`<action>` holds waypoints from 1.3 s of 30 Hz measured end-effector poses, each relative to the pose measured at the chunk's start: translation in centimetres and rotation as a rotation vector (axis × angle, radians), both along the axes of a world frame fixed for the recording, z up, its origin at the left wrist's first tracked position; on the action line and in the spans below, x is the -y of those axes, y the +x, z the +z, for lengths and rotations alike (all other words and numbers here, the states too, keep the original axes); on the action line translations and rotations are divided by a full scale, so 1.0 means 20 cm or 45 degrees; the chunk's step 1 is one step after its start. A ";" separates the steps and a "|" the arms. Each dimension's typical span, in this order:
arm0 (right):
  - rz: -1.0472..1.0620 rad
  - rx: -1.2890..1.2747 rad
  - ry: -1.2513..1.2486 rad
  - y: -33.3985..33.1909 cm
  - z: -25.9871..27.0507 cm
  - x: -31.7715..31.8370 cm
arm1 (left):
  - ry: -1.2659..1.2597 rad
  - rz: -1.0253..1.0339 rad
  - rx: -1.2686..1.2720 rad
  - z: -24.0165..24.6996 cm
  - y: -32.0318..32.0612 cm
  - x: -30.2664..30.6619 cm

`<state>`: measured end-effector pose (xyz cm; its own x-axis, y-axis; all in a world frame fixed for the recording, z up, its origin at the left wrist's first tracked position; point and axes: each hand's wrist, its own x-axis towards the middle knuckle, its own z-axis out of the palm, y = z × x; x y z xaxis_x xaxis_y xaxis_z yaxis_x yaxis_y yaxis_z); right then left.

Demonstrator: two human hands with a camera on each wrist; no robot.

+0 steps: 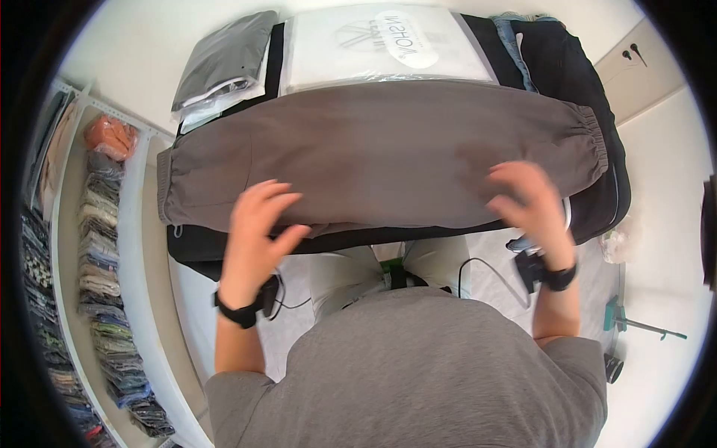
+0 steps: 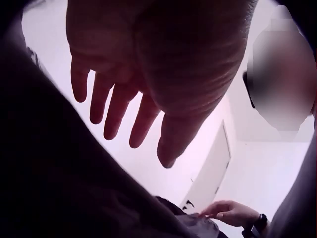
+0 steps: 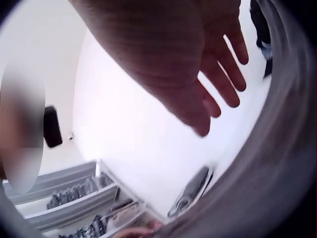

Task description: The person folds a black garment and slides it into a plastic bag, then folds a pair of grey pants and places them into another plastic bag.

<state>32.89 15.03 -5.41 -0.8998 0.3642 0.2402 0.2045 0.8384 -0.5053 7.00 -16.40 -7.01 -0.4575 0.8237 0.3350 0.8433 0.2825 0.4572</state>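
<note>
Grey-brown trousers point(image 1: 373, 149) lie folded lengthwise across the black-covered table, an elasticated edge at each end. Over their near left part hovers my left hand point(image 1: 261, 224), fingers spread, holding nothing. My right hand point(image 1: 530, 201) is above the near right part, slightly blurred, its fingers loosely bent and empty. In the left wrist view the left hand point(image 2: 153, 64) has its fingers extended apart, with the trousers' dark cloth point(image 2: 64, 163) beside it. The right wrist view shows the right hand point(image 3: 173, 54) with relaxed fingers near the cloth point(image 3: 247, 168). Whether either hand touches the fabric I cannot tell.
Behind the trousers lie a clear printed plastic bag point(image 1: 381, 45), a grey packaged garment point(image 1: 228, 60) at left and blue denim point(image 1: 515, 56) at right. Shelves point(image 1: 134, 224) of folded bagged clothes stand at left. A black cable point(image 1: 493, 269) hangs near the table's front edge.
</note>
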 end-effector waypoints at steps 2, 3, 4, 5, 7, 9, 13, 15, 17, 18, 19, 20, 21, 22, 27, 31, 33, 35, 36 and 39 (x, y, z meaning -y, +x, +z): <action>0.283 0.044 0.071 -0.11 -0.10 0.20 | -0.006 -0.098 -0.039 -0.06 0.09 -0.12; 0.335 0.053 0.036 -0.15 -0.14 0.26 | 0.003 -0.104 -0.050 -0.08 0.12 -0.17; 0.330 0.049 0.039 -0.17 -0.19 0.28 | 0.001 -0.091 -0.086 -0.11 0.14 -0.20; 0.287 0.032 0.099 -0.19 -0.24 0.29 | 0.005 -0.095 -0.089 -0.15 0.13 -0.21; 0.243 0.011 0.163 -0.21 -0.28 0.25 | -0.078 -0.128 -0.065 -0.20 0.10 -0.23; 0.186 0.015 -0.145 -0.23 -0.29 0.18 | -0.003 -0.155 -0.079 -0.20 0.06 -0.26; -0.081 0.129 -0.243 -0.31 -0.16 0.14 | -0.017 0.034 0.099 -0.14 0.05 -0.32; -0.116 -0.182 -0.006 -0.35 -0.15 0.20 | -0.204 0.149 0.153 -0.11 0.03 -0.34; -0.145 -0.487 0.220 -0.36 -0.15 0.29 | -0.190 0.145 0.200 -0.09 0.01 -0.35; 0.046 -0.425 0.051 -0.34 -0.14 0.35 | -0.176 0.138 0.252 -0.08 0.01 -0.35; 0.235 -0.359 -0.120 -0.35 -0.15 0.41 | -0.182 0.145 0.256 -0.07 0.00 -0.35; 0.347 -0.234 -0.232 -0.37 -0.16 0.45 | -0.168 0.128 0.278 -0.06 0.00 -0.35; 0.457 -0.110 -0.341 -0.40 -0.20 0.49 | -0.153 0.110 0.297 -0.05 0.00 -0.35; 0.505 -0.156 -0.239 -0.43 -0.33 0.51 | -0.155 0.111 0.295 -0.04 0.01 -0.34; 0.418 -0.100 -0.264 -0.64 -0.35 0.56 | -0.176 0.020 0.331 0.04 0.04 -0.30; 0.650 0.181 -0.964 -0.69 -0.34 0.55 | 0.210 -0.055 0.246 0.03 0.02 -0.18; 0.819 0.298 -1.200 -0.69 -0.34 0.55 | 0.340 0.077 0.160 0.05 0.00 -0.08; 0.804 0.667 -0.954 -0.68 -0.26 0.57 | 0.378 0.127 0.155 0.03 0.00 0.01; 0.737 0.699 -0.842 -0.64 -0.19 0.60 | 0.406 0.139 0.101 0.01 0.00 0.04; 0.980 0.611 -0.618 -0.58 -0.22 0.68 | 0.427 0.129 -0.029 -0.06 0.03 0.14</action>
<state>21.30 1.39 -9.72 -0.8929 -0.3899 -0.2254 -0.0324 0.5547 -0.8314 7.61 -19.16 -8.13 -0.5207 0.6167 0.5904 0.8298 0.2028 0.5199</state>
